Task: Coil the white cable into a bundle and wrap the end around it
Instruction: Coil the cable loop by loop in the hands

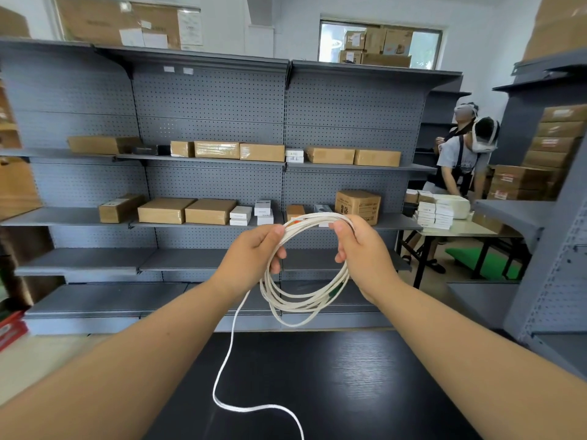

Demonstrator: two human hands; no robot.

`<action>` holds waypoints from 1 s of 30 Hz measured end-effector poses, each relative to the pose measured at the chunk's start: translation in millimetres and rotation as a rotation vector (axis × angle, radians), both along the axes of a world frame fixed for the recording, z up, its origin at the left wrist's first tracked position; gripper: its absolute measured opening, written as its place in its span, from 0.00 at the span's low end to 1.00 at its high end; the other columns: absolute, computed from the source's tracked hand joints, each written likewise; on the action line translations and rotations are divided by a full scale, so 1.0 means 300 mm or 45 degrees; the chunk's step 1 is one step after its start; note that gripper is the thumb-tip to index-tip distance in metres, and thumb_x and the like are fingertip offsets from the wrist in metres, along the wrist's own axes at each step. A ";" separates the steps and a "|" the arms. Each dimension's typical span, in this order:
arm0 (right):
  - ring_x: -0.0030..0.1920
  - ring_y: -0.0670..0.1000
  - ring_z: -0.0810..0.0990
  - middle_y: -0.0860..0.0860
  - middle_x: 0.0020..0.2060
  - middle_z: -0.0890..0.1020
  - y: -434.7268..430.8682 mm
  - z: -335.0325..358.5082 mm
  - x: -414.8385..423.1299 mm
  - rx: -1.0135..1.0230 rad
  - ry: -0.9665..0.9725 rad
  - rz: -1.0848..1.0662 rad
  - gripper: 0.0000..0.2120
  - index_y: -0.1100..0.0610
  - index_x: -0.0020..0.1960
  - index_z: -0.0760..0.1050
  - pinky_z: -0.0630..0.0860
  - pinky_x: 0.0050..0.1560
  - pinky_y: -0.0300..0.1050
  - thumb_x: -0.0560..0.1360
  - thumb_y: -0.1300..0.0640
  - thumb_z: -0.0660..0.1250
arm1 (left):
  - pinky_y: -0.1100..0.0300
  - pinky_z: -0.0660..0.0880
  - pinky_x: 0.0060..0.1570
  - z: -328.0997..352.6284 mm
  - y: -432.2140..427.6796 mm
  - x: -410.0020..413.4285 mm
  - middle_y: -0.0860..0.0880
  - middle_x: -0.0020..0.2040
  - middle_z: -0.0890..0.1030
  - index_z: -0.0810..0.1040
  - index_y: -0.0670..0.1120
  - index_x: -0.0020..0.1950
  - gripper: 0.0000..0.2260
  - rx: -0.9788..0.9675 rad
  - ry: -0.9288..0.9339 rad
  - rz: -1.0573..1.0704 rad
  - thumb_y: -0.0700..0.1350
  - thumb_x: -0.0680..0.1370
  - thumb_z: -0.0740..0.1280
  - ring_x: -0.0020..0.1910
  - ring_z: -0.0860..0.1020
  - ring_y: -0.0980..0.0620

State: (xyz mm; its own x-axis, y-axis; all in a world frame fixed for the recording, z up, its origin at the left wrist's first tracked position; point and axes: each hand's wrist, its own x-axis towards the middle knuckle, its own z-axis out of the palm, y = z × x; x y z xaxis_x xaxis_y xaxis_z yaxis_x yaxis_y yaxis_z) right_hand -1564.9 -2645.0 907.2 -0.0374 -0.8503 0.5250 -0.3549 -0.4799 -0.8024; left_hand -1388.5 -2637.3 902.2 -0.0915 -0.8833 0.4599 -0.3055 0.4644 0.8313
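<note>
The white cable hangs in several round loops in front of me, held up in the air above a black table. My left hand pinches the loops at their upper left. My right hand grips the loops at their upper right. A green connector shows among the strands at the coil's lower right. One loose strand drops from under my left hand, curves down onto the table and runs off the bottom edge of the view.
Grey pegboard shelving with cardboard boxes stands behind the table. At the right, two people wearing headsets stand by a side table with stacked white boxes. More grey shelves with cartons fill the far right.
</note>
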 end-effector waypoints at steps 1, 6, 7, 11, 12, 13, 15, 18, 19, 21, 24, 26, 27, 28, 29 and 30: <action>0.30 0.48 0.70 0.49 0.29 0.69 0.000 0.002 -0.002 -0.003 0.003 -0.006 0.08 0.52 0.50 0.73 0.71 0.40 0.45 0.80 0.54 0.55 | 0.66 0.67 0.28 0.000 -0.001 0.004 0.54 0.25 0.75 0.74 0.47 0.35 0.17 0.008 0.006 -0.016 0.48 0.81 0.56 0.24 0.71 0.57; 0.29 0.47 0.70 0.48 0.29 0.69 -0.003 0.001 -0.001 -0.020 0.005 -0.031 0.08 0.51 0.49 0.74 0.71 0.40 0.45 0.80 0.54 0.56 | 0.67 0.67 0.29 -0.006 -0.001 0.007 0.48 0.28 0.75 0.74 0.43 0.35 0.18 0.009 -0.015 -0.014 0.49 0.81 0.56 0.26 0.72 0.54; 0.29 0.47 0.70 0.48 0.29 0.70 -0.004 0.000 -0.002 -0.019 -0.001 -0.032 0.08 0.51 0.49 0.74 0.71 0.40 0.45 0.80 0.54 0.56 | 0.68 0.66 0.29 -0.007 0.002 0.008 0.50 0.26 0.74 0.73 0.43 0.35 0.18 0.003 -0.019 -0.012 0.50 0.81 0.57 0.26 0.72 0.55; 0.30 0.47 0.70 0.48 0.30 0.70 -0.006 0.000 -0.003 0.008 -0.026 -0.005 0.08 0.51 0.49 0.74 0.72 0.39 0.45 0.80 0.54 0.56 | 0.72 0.64 0.27 -0.006 0.014 -0.002 0.54 0.24 0.70 0.71 0.53 0.31 0.17 -0.098 -0.088 -0.022 0.47 0.80 0.59 0.22 0.68 0.60; 0.30 0.48 0.71 0.48 0.30 0.71 -0.006 0.000 -0.005 0.023 -0.028 0.017 0.08 0.51 0.49 0.74 0.73 0.40 0.47 0.80 0.54 0.56 | 0.72 0.64 0.27 -0.005 0.014 -0.005 0.54 0.24 0.68 0.71 0.55 0.30 0.18 -0.124 -0.099 -0.011 0.46 0.80 0.59 0.22 0.67 0.60; 0.30 0.47 0.72 0.48 0.31 0.72 -0.007 0.000 -0.009 0.045 -0.026 0.047 0.09 0.51 0.49 0.75 0.74 0.41 0.50 0.80 0.54 0.56 | 0.70 0.64 0.27 -0.003 0.011 -0.005 0.54 0.25 0.67 0.73 0.57 0.29 0.19 -0.143 -0.108 0.004 0.46 0.81 0.59 0.23 0.65 0.59; 0.31 0.47 0.73 0.48 0.34 0.74 -0.008 0.002 -0.021 0.104 -0.029 0.132 0.08 0.50 0.49 0.75 0.76 0.46 0.55 0.80 0.54 0.56 | 0.64 0.64 0.30 0.002 0.003 -0.002 0.54 0.27 0.66 0.73 0.61 0.29 0.21 -0.170 -0.144 0.031 0.47 0.81 0.58 0.26 0.64 0.57; 0.33 0.48 0.76 0.48 0.39 0.78 -0.008 0.018 -0.040 0.197 -0.066 0.265 0.06 0.48 0.49 0.74 0.77 0.42 0.49 0.79 0.53 0.58 | 0.63 0.62 0.30 0.015 -0.008 0.004 0.54 0.28 0.65 0.68 0.56 0.29 0.18 -0.207 -0.222 0.064 0.48 0.81 0.58 0.26 0.62 0.58; 0.34 0.48 0.76 0.48 0.41 0.78 -0.006 0.026 -0.044 0.205 -0.058 0.295 0.06 0.46 0.48 0.74 0.76 0.39 0.44 0.79 0.53 0.59 | 0.65 0.61 0.30 0.022 -0.010 0.004 0.54 0.27 0.65 0.67 0.56 0.30 0.18 -0.225 -0.249 0.067 0.48 0.81 0.59 0.26 0.63 0.58; 0.36 0.48 0.78 0.50 0.45 0.79 -0.003 0.041 -0.050 0.176 0.043 0.299 0.06 0.42 0.49 0.72 0.75 0.37 0.38 0.79 0.53 0.59 | 0.67 0.63 0.30 0.037 -0.011 0.001 0.55 0.27 0.66 0.68 0.58 0.31 0.18 -0.268 -0.319 0.066 0.47 0.80 0.59 0.27 0.66 0.59; 0.38 0.46 0.78 0.50 0.46 0.79 -0.004 0.056 -0.053 0.110 0.247 0.229 0.05 0.44 0.53 0.71 0.74 0.36 0.30 0.79 0.52 0.59 | 0.66 0.61 0.30 0.056 -0.014 -0.002 0.55 0.27 0.65 0.69 0.61 0.32 0.18 -0.298 -0.398 0.030 0.46 0.81 0.59 0.28 0.66 0.60; 0.38 0.44 0.77 0.50 0.45 0.79 -0.008 0.064 -0.053 0.077 0.336 0.196 0.08 0.47 0.57 0.70 0.70 0.33 0.25 0.79 0.53 0.57 | 0.67 0.61 0.30 0.067 -0.013 -0.001 0.55 0.27 0.64 0.70 0.62 0.32 0.18 -0.308 -0.412 -0.007 0.46 0.81 0.59 0.27 0.65 0.60; 0.38 0.43 0.77 0.50 0.46 0.79 -0.009 0.070 -0.054 0.063 0.380 0.187 0.09 0.48 0.59 0.70 0.70 0.33 0.25 0.80 0.53 0.57 | 0.67 0.61 0.30 0.072 -0.011 0.000 0.55 0.27 0.64 0.71 0.62 0.31 0.19 -0.318 -0.425 -0.021 0.46 0.81 0.59 0.27 0.64 0.59; 0.38 0.43 0.76 0.50 0.46 0.78 -0.009 0.074 -0.054 0.053 0.432 0.181 0.10 0.50 0.60 0.70 0.70 0.34 0.26 0.80 0.54 0.56 | 0.67 0.61 0.30 0.076 -0.009 0.000 0.54 0.27 0.63 0.72 0.63 0.30 0.20 -0.330 -0.440 -0.032 0.46 0.80 0.60 0.27 0.64 0.59; 0.38 0.43 0.75 0.49 0.45 0.77 -0.009 0.079 -0.053 0.048 0.494 0.173 0.11 0.51 0.60 0.71 0.70 0.35 0.28 0.80 0.54 0.55 | 0.67 0.61 0.30 0.079 -0.008 0.001 0.54 0.26 0.63 0.73 0.65 0.30 0.21 -0.339 -0.451 -0.038 0.45 0.80 0.60 0.27 0.64 0.59; 0.38 0.44 0.75 0.49 0.45 0.77 -0.009 0.082 -0.051 0.039 0.562 0.166 0.11 0.53 0.60 0.70 0.69 0.35 0.32 0.81 0.55 0.53 | 0.67 0.61 0.30 0.080 -0.008 0.002 0.54 0.26 0.62 0.73 0.66 0.30 0.22 -0.341 -0.458 -0.038 0.45 0.80 0.60 0.27 0.64 0.59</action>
